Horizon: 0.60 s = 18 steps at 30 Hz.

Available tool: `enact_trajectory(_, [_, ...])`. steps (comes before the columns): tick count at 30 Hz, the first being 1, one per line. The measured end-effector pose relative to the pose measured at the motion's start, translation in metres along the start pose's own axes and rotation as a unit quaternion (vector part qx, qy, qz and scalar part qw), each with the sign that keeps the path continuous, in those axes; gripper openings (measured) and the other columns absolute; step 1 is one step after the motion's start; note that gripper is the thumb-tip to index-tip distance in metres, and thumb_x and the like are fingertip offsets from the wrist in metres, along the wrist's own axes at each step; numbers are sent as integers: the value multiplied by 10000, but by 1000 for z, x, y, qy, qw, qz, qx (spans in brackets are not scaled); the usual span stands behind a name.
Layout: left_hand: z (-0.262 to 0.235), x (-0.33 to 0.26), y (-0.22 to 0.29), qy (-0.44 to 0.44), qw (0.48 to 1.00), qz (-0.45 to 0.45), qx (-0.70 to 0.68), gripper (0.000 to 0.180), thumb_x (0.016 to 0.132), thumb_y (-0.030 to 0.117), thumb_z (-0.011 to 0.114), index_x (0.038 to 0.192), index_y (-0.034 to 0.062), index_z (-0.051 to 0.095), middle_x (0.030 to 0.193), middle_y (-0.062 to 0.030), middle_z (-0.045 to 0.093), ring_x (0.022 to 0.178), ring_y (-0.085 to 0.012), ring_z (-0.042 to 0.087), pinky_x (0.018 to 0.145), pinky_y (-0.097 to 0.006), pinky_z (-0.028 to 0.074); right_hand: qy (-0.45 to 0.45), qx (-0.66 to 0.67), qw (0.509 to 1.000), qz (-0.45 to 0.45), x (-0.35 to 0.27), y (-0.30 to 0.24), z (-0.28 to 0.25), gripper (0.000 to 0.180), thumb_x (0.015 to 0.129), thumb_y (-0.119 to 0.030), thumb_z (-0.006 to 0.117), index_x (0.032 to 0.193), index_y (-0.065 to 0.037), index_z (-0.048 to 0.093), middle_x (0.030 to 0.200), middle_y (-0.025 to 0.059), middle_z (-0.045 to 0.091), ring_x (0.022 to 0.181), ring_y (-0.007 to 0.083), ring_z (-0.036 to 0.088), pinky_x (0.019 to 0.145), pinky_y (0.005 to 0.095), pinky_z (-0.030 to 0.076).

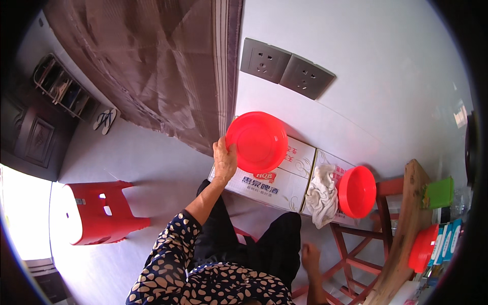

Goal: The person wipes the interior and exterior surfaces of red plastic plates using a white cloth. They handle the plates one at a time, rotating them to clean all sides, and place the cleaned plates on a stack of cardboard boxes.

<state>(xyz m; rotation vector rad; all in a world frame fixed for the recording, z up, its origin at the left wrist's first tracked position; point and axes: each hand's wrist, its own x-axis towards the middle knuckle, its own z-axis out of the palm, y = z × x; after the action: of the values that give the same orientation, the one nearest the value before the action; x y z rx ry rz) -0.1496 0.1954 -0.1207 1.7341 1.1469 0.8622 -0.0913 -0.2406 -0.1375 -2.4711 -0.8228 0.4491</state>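
Observation:
My left hand (224, 158) grips the left rim of a round red plastic basin (258, 141), thumb near the inside edge. The basin's inside faces me and shows nothing in it. It is over a white cardboard box (259, 190) against the wall; whether it rests on the box I cannot tell. My right hand (310, 255) is low beside my right knee, fingers curled in, with nothing visible in it. On a second cardboard box (345, 161) lie a crumpled white cloth (322, 195) and, right of it, a smaller red basin (357, 191), tilted.
A red plastic stool (104, 211) lies on its side at left. A brown curtain (147, 66) hangs by the wall sockets (287, 68). At right stands a wooden table (406, 229) with a green container (438, 193) and another red container (424, 248). Slippers (105, 121) lie far left.

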Motion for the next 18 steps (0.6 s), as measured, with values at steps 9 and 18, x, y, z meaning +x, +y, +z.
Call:
enact_trajectory(9, [2, 4, -19, -2, 999, 26, -46, 409, 811, 117, 647, 1172, 10, 487, 1037, -167, 469, 856, -242, 549, 787, -350, 474, -229, 74, 959, 148, -151, 16, -12, 243, 769, -136, 586, 985, -50, 655, 921, 203, 599, 884, 348, 584, 771, 392, 455])
enact_trajectory(18, [-21, -14, -8, 18, 998, -29, -60, 446, 812, 248, 652, 1184, 55, 499, 1106, -167, 417, 859, -222, 510, 803, -336, 463, 37, -138, 984, -105, -79, -33, 5, 366, 798, -169, 583, 1163, -180, 557, 1253, 205, 416, 1151, 375, 405, 904, 477, 357])
